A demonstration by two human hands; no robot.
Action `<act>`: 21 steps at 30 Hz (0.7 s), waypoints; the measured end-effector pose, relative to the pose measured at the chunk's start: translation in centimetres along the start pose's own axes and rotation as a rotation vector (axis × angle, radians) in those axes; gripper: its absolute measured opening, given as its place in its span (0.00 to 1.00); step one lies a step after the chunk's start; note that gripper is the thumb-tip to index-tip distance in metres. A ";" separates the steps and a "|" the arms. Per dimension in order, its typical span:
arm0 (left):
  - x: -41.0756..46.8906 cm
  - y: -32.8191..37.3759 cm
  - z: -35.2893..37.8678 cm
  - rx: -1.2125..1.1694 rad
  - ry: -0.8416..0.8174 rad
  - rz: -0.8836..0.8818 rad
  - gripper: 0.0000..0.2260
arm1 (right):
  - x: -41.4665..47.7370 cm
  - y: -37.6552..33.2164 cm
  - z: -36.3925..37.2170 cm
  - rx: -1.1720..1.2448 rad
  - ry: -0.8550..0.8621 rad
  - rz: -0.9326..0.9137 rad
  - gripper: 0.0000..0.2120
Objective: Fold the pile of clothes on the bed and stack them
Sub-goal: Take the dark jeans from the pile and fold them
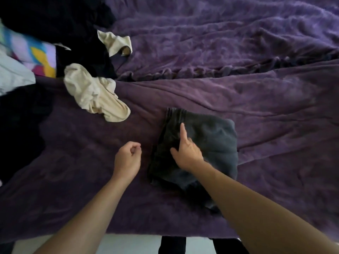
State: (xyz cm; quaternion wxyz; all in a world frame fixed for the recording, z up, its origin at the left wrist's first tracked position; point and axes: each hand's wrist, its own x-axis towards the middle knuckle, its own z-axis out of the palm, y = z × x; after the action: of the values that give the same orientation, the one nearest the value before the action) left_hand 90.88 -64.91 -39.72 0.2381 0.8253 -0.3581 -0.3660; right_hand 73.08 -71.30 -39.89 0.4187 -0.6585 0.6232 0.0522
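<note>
1. Under the right hand (187,153) fingers: dark grey garment (211,140), folded, flat on purple bedcover (256,107). Forefinger straight, thumb spread, pressing down, likely setting the crease.
2. Left of those fingers: left hand (127,158), curled, holding nothing; judged free for the next piece.
3. Beyond left fingertips: unfolded pile (73,21), cream garment (95,94) nearest.

Fuzzy purple blanket (229,39) lying rumpled beyond a smoother purple cover (266,110); pale floor (128,243) showing below.
</note>
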 end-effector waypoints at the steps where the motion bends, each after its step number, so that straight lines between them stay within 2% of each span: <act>1: 0.1 0.2 0.4 0.021 0.031 0.023 0.08 | 0.1 0.5 0.3 0.045 -0.023 -0.039 0.40; 3: 0.1 1.5 1.4 0.044 0.083 0.103 0.11 | 0.0 2.2 -0.4 0.220 -0.014 -0.093 0.35; 5: -0.2 3.5 2.8 0.119 0.139 0.305 0.13 | -0.8 4.5 -1.8 0.267 0.143 -0.125 0.30; 8: -0.9 6.5 5.7 0.361 0.134 0.638 0.17 | -2.7 8.7 -3.1 0.015 0.556 -0.118 0.24; 10: -0.8 7.8 8.1 0.539 0.030 0.734 0.20 | -3.5 11.1 -3.4 -0.160 0.612 -0.021 0.26; 12: 0.1 7.6 10.1 0.688 -0.096 0.675 0.23 | -3.5 12.5 -3.1 -0.217 0.500 0.115 0.32; 15: 2.3 4.4 11.7 0.773 -0.164 0.514 0.27 | -2.8 13.4 -0.5 -0.255 0.377 0.153 0.36; 18: 3.7 2.0 12.1 0.745 -0.161 0.450 0.28 | -1.6 13.6 2.4 -0.209 0.388 0.177 0.37; 21: 4.2 1.7 12.8 0.692 -0.161 0.463 0.29 | -0.3 14.5 3.2 -0.121 0.416 0.208 0.39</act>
State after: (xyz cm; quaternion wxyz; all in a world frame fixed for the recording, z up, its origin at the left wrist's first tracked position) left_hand 82.25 -70.86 -48.27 -0.0056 0.7231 -0.6534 -0.2241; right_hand 61.92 -67.27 -48.78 0.2334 -0.6114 0.7561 -0.0043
